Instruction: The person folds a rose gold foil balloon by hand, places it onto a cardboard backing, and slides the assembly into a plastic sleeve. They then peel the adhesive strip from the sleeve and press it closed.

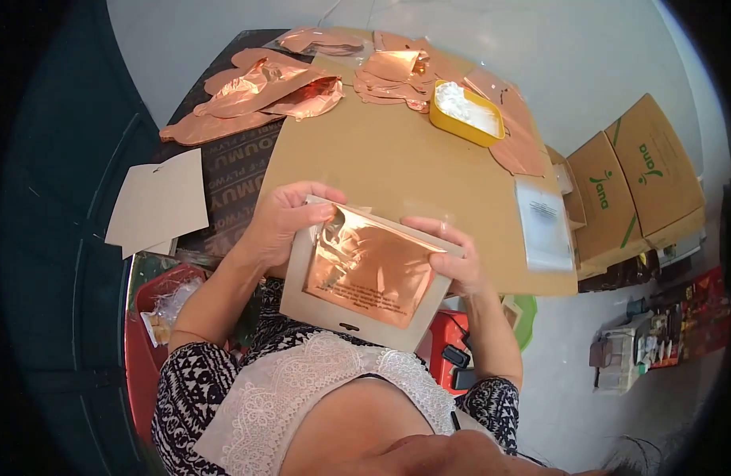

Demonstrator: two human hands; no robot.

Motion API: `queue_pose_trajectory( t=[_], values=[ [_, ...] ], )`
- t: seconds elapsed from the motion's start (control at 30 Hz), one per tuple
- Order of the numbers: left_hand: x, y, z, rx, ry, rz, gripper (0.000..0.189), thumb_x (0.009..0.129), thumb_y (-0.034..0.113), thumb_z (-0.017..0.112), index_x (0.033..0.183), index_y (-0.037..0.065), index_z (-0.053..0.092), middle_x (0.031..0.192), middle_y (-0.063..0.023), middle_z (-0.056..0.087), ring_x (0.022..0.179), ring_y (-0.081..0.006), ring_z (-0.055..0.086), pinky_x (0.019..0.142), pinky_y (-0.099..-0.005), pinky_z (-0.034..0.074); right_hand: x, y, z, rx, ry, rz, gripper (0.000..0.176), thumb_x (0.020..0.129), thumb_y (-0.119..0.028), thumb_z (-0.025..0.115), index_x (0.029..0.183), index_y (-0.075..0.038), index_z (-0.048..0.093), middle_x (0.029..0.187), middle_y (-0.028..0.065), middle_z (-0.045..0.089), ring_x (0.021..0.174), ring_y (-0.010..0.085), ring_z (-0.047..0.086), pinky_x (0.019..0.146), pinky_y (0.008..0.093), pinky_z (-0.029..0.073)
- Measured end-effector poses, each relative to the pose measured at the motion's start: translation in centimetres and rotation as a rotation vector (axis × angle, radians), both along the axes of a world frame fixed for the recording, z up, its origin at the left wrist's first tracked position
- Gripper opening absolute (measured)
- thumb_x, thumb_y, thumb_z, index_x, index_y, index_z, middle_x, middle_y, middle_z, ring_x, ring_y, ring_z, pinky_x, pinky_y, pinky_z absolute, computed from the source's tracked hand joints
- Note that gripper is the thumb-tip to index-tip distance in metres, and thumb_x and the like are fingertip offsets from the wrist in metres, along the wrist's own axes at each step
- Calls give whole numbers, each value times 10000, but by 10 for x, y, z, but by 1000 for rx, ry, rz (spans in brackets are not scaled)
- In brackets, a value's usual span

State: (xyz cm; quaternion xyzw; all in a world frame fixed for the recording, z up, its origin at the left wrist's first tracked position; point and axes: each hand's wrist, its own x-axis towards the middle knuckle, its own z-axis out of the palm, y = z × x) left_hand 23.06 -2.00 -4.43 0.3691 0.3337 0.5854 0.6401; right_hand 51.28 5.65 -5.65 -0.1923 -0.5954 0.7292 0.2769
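Note:
Both hands hold a pale cardboard frame [296, 285] with a hang slot at its lower edge. In its window shows a copper-coloured foil pack [369, 270] in clear plastic with small printed text. My left hand [290, 218] grips the far left corner, thumb on top. At the far right corner, my right hand [453, 258] pinches the frame and the plastic edge between thumb and fingers. The frame is tilted above my lap, by the near edge of the brown cardboard sheet [365, 159]. Fingers under the frame are partly hidden.
Flat copper foil balloons [254, 91] lie piled at the back left, with another stack [389, 79] at the back. A yellow tub [480, 131] holds white powder. Clear plastic bags [544, 226] lie right, blank cards [163, 202] left. Cardboard boxes [619, 190] stand right; a red bin [155, 293] left.

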Motion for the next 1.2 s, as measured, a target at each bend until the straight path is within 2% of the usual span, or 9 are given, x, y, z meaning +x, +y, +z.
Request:
queue_pose_trajectory(
  t=[0.03,0.33,0.53,0.63,0.73,0.9,1.0,1.1,1.2],
  values=[
    [0,0,-1,1,4,-7,234,864,47,626,1076,-46,592,945,-100,664,810,-114,647,738,-249,547,-4,-4,4,-137,28,-47,649,759,-192,766,1289,61,490,1202,188,596,1092,265,597,928,392,498],
    [-22,14,-28,280,110,-57,141,867,40,618,1001,-7,616,964,-62,645,842,-89,626,724,-208,513,7,23,-18,123,125,78,202,799,-138,661,911,30,682,980,119,670,927,193,614,845,315,472],
    [-28,11,-22,235,4,-128,100,844,-3,626,942,14,611,882,-37,637,778,-77,602,683,-195,480,21,31,6,247,-39,142,184,789,-166,626,779,13,670,835,106,642,821,178,584,754,286,440],
    [-24,7,-22,217,256,-57,95,843,9,640,930,19,603,885,-25,619,779,-60,580,684,-188,466,30,31,19,348,-102,80,345,773,-319,661,641,-1,642,732,148,610,710,199,556,635,271,405],
    [-21,2,-16,216,318,-20,101,841,11,653,925,25,599,887,-9,605,785,-47,564,687,-176,454,49,44,13,376,-41,-35,296,813,-236,599,614,-18,620,707,92,594,675,154,532,583,278,389],
    [-17,2,-13,232,310,-14,120,831,-8,665,926,25,598,898,1,603,797,-36,557,692,-163,447,37,32,15,36,-245,-255,446,889,-459,591,780,-27,603,670,-3,588,542,20,442,460,207,297],
    [-19,3,-11,232,373,-39,167,831,-21,657,983,11,595,943,-12,608,823,-44,574,715,-168,464,8,9,3,221,-293,-239,359,896,-369,642,818,-18,642,687,-25,590,529,16,445,455,178,312],
    [-9,-4,4,177,314,-13,281,832,-32,646,1101,-10,569,1020,-40,615,876,-64,601,753,-179,485,10,2,18,161,-382,-83,170,875,-201,693,888,-32,686,707,-28,607,590,34,487,513,201,395],
    [-12,1,-1,215,230,-46,473,819,-19,653,1262,-45,489,1164,-86,593,953,-89,616,803,-195,494,16,0,34,18,-512,-11,170,889,-194,674,902,-25,691,737,-25,613,682,44,512,627,208,430]
  ],
)
